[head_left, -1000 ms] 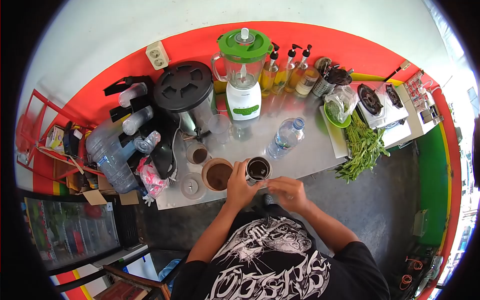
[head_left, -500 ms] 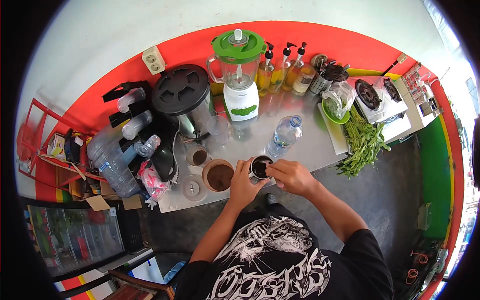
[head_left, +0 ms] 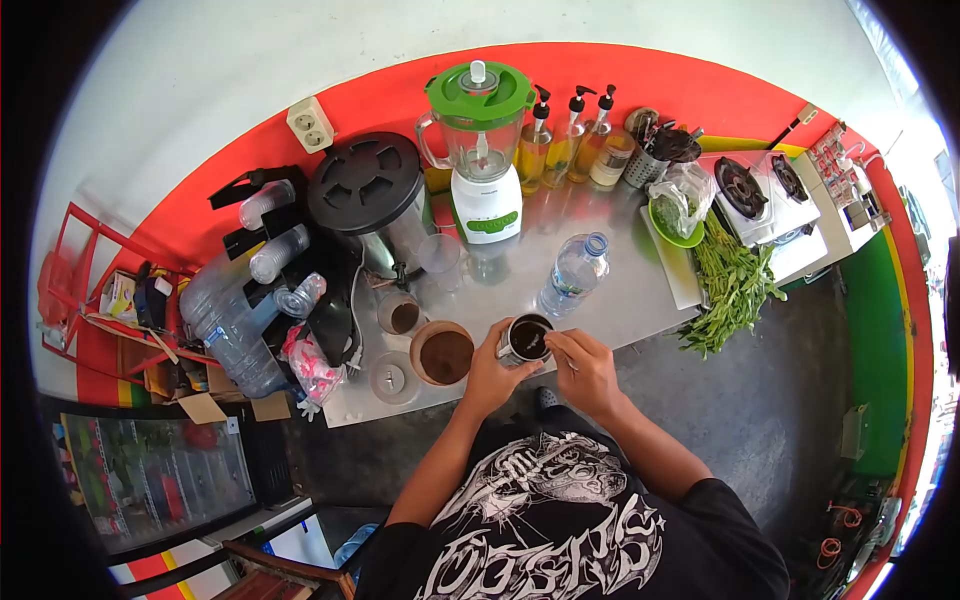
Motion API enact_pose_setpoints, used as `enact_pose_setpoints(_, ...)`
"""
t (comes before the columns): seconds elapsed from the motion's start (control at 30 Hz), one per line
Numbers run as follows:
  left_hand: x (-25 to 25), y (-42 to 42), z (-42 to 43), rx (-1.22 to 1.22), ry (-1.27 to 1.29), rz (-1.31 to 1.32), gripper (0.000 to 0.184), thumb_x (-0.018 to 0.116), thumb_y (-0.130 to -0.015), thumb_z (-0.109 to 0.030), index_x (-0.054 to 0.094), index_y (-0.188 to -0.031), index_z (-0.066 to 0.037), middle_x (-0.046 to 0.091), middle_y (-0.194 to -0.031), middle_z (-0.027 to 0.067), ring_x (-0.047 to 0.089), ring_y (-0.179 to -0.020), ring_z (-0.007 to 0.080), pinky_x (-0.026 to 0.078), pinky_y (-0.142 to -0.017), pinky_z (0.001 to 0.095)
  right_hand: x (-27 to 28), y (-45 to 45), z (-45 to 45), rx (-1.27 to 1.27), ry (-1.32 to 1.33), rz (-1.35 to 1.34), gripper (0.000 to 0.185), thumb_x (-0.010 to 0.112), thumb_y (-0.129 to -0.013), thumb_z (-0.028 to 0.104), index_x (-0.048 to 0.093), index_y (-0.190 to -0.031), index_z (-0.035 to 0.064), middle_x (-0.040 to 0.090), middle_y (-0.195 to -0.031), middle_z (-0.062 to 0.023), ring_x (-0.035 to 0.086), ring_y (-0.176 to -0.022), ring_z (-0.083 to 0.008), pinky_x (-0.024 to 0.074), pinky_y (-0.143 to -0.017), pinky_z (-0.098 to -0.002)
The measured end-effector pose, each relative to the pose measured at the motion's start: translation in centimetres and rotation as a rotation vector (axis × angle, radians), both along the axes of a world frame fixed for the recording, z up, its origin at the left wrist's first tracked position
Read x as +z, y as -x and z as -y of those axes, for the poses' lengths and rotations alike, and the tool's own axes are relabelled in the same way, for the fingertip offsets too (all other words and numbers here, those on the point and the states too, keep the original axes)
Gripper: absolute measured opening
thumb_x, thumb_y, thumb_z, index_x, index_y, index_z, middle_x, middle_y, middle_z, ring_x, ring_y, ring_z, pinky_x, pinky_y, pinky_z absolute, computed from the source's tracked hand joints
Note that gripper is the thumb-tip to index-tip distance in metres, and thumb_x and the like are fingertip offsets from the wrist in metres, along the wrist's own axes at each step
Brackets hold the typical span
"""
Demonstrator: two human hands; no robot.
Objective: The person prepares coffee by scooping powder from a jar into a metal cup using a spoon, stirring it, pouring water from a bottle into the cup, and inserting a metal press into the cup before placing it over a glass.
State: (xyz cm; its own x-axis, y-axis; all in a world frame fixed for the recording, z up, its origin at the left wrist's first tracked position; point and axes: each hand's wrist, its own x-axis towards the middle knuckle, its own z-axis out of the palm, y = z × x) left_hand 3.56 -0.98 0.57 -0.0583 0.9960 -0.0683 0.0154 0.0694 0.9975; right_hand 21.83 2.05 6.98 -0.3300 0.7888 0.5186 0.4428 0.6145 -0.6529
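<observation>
My left hand [head_left: 493, 377] is wrapped round a small metal cup [head_left: 506, 350] at the counter's front edge. Dark liquid [head_left: 527, 338] with a few pale streaks on its surface fills part of it. At the cup's right rim, my right hand [head_left: 588, 372] is closed in a pinch; what its fingers hold is hidden. Left of the cup stands a round tub of brown powder [head_left: 445, 357]. Beside that are a clear lid-like piece [head_left: 395, 379] and a glass with brown contents [head_left: 403, 316]. A clear water bottle [head_left: 574, 277] stands just beyond my right hand.
On the steel counter [head_left: 520, 260] stand a green-lidded blender [head_left: 487, 200], a large black-lidded metal container [head_left: 365, 185] and several pump bottles [head_left: 570, 140]. Leafy greens [head_left: 735, 285] hang over the right edge near a gas stove [head_left: 770, 195]. Water jugs [head_left: 230, 335] crowd the left.
My right hand has shifted slightly right and down around the cup's rim, uncovering more of the dark liquid. My left hand keeps its hold on the cup. The view has shifted slightly.
</observation>
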Motion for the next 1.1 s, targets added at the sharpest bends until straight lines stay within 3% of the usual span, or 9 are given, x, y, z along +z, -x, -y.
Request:
enact_pose_setpoints(0.17, -0.4, 0.2, -0.1, 0.073, -0.07, -0.1, 0.071, 0.097, -0.078, -0.009, 0.06, -0.139, 0.0, 0.077, -0.126, 0.0146, 0.074, -0.12, 0.0228, 0.059, -0.1, 0.0373, -0.3, -0.3, 1.7, 0.12, 0.101, -0.065, 0.015, 0.076, -0.093, -0.006, 0.076, -0.107, -0.001, 0.075, -0.095, -0.0157, 0.074, -0.081, -0.0386, 0.0601, -0.071, -0.0438)
enact_pose_setpoints(0.23, 0.7, 0.3, -0.1, 0.014, -0.047, -0.254, 0.071, 0.098, -0.078, -0.01, 0.061, -0.137, 0.002, 0.078, -0.125, 0.0181, 0.076, -0.117, 0.0269, 0.061, -0.098, 0.0384, 0.5, -1.3, 1.2, 0.074, 0.146, -0.048, 0.014, 0.075, -0.093, -0.005, 0.076, -0.107, -0.0015, 0.075, -0.096, -0.0161, 0.074, -0.081, -0.0386, 0.0604, -0.071, -0.0432)
enact_pose_setpoints(0.37, 2.4, -0.2, -0.4, 0.001, -0.043, -0.297, 0.067, 0.099, -0.078, -0.013, 0.065, -0.133, 0.002, 0.08, -0.123, 0.0196, 0.077, -0.12, 0.0275, 0.057, -0.103, 0.0384, -0.6, -1.3, -0.6, -0.044, 0.193, -0.093, 0.014, 0.074, -0.095, -0.005, 0.075, -0.109, -0.0027, 0.075, -0.097, -0.0176, 0.075, -0.083, -0.0385, 0.0612, -0.072, -0.0416)
enact_pose_setpoints(0.47, 1.6, 0.0, -0.7, 0.046, -0.062, -0.29, 0.066, 0.098, -0.078, -0.013, 0.066, -0.133, 0.002, 0.08, -0.122, 0.0204, 0.077, -0.119, 0.0293, 0.058, -0.102, 0.0392, -1.8, -0.1, -0.3, 0.018, 0.183, -0.191, 0.015, 0.074, -0.095, -0.006, 0.075, -0.109, -0.0026, 0.074, -0.098, -0.0182, 0.075, -0.083, -0.0378, 0.0615, -0.073, -0.0414)
enact_pose_setpoints(0.53, 1.4, 0.5, -0.7, 0.035, -0.069, -0.367, 0.067, 0.097, -0.08, -0.012, 0.064, -0.136, 0.003, 0.08, -0.12, 0.0204, 0.078, -0.117, 0.0311, 0.063, -0.095, 0.0406, -1.5, 0.2, 0.7, 0.058, 0.148, -0.163, 0.015, 0.074, -0.095, -0.006, 0.075, -0.11, -0.0024, 0.074, -0.098, -0.0181, 0.075, -0.083, -0.0379, 0.0614, -0.072, -0.0416)
enact_pose_setpoints(0.77, 1.2, 0.1, -0.4, 0.025, -0.046, -0.329, 0.066, 0.097, -0.081, -0.013, 0.064, -0.136, 0.003, 0.081, -0.12, 0.0195, 0.079, -0.115, 0.0275, 0.065, -0.092, 0.0394, -1.4, -0.8, -0.6, -0.022, 0.186, -0.119, 0.016, 0.074, -0.095, -0.007, 0.074, -0.11, -0.0021, 0.075, -0.101, -0.0174, 0.075, -0.083, -0.0382, 0.0614, -0.071, -0.0414)
enact_pose_setpoints(0.97, 1.2, 0.6, -0.5, 0.011, 0.014, -0.279, 0.067, 0.097, -0.082, -0.014, 0.064, -0.137, 0.004, 0.079, -0.124, 0.0202, 0.078, -0.117, 0.0256, 0.068, -0.093, 0.0395, -1.5, -0.2, 0.5, 0.111, 0.135, -0.166, 0.015, 0.073, -0.097, -0.006, 0.074, -0.111, -0.002, 0.074, -0.098, -0.0176, 0.075, -0.081, -0.0368, 0.0605, -0.069, -0.0414)
enact_pose_setpoints(1.1, 1.0, 0.2, -0.5, 0.022, 0.007, -0.246, 0.068, 0.097, -0.082, -0.014, 0.063, -0.138, 0.005, 0.078, -0.126, 0.0213, 0.077, -0.118, 0.0264, 0.068, -0.093, 0.0395, -1.8, -0.5, -0.5, -0.016, 0.17, -0.15, 0.015, 0.073, -0.096, -0.005, 0.075, -0.111, -0.0014, 0.075, -0.097, -0.0174, 0.075, -0.082, -0.0371, 0.0608, -0.071, -0.0414)
